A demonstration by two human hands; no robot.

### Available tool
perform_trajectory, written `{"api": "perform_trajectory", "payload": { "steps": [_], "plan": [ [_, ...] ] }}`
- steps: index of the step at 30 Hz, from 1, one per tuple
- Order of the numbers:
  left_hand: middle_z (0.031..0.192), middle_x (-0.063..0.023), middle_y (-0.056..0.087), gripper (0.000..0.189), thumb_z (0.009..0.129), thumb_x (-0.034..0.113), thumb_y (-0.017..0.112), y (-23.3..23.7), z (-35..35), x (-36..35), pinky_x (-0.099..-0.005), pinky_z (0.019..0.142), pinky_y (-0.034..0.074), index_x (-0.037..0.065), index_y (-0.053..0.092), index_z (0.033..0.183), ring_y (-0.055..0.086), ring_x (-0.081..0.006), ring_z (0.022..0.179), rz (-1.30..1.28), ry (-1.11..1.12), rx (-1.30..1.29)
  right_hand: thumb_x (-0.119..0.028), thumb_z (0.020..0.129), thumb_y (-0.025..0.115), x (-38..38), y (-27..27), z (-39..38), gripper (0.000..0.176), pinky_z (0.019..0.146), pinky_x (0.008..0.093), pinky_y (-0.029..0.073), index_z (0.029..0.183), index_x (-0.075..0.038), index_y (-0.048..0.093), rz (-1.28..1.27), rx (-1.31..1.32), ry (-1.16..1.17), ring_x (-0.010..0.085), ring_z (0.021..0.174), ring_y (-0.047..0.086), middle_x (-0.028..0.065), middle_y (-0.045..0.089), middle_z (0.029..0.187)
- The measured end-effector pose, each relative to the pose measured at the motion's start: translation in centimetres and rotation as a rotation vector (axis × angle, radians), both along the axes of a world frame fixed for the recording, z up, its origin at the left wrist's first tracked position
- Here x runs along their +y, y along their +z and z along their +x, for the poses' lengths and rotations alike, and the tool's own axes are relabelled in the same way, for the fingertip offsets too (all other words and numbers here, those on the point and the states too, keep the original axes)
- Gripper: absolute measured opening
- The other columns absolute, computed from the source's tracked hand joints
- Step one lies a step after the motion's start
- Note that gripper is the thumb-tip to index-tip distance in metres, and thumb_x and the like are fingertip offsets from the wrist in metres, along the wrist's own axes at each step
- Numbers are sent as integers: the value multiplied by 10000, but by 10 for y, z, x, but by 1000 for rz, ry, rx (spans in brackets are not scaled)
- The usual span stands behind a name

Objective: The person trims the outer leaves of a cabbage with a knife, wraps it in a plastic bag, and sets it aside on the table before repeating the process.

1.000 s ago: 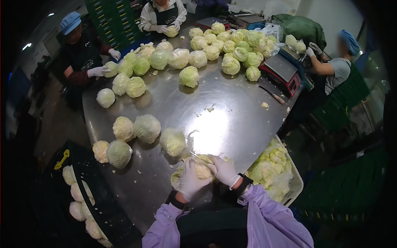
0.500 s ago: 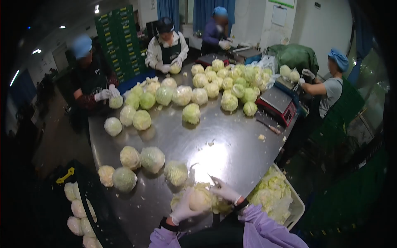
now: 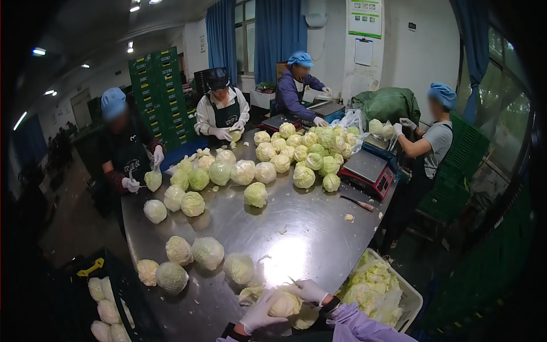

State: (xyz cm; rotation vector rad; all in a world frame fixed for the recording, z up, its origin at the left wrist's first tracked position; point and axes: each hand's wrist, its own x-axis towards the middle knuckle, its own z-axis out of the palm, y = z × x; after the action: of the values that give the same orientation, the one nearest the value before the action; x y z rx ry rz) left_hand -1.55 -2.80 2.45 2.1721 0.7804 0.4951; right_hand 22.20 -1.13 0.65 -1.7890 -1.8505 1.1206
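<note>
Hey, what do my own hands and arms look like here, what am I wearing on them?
The left hand and the right hand are both in thin white gloves. The right sleeve is pale lilac and loose. A dark cuff shows at each wrist.

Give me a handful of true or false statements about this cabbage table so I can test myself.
1. The left hand and right hand, both in white gloves, are on one cabbage at the near edge. True.
2. The red scale stands on the left side of the table. False: it stands at the right edge.
3. A white basket of loose leaves sits right of the hands. True.
4. The table is wooden. False: it is shiny metal.
5. A knife lies on the table near the red scale. True.
</note>
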Motion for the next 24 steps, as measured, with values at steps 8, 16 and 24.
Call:
{"api": "perform_trajectory", "payload": {
  "steps": [8, 16, 24],
  "plan": [
    [1364, -220, 420, 730, 752, 300, 762, -14, -2, -19, -388, 1087, 296, -26, 439, 1319, 383, -319, 1296, -8, 378, -226, -443, 887, 610, -5, 22, 3, 490, 618, 303, 472, 1024, 26, 660, -175, 221, 50, 137, 656, 541, 75, 625, 730],
    [1363, -157, 439, 632, 838, 222, 687, -40, -50, -18, -349, 1068, 316, -9, 400, 1351, 415, -248, 1264, -505, 339, -468, -331, 903, 623, 7, -10, 39, 362, 611, 255, 483, 1003, 15, 662, -375, 578, -145, 79, 675, 577, -6, 647, 808],
    [1341, -134, 446, 649, 831, 233, 689, -52, -61, -26, -336, 1067, 315, 11, 404, 1371, 416, -234, 1251, -632, 428, -494, -374, 834, 673, -10, 42, -3, 437, 710, 350, 509, 1086, -18, 637, 150, 6, -162, 280, 812, 654, 159, 671, 917]
  ]
}}
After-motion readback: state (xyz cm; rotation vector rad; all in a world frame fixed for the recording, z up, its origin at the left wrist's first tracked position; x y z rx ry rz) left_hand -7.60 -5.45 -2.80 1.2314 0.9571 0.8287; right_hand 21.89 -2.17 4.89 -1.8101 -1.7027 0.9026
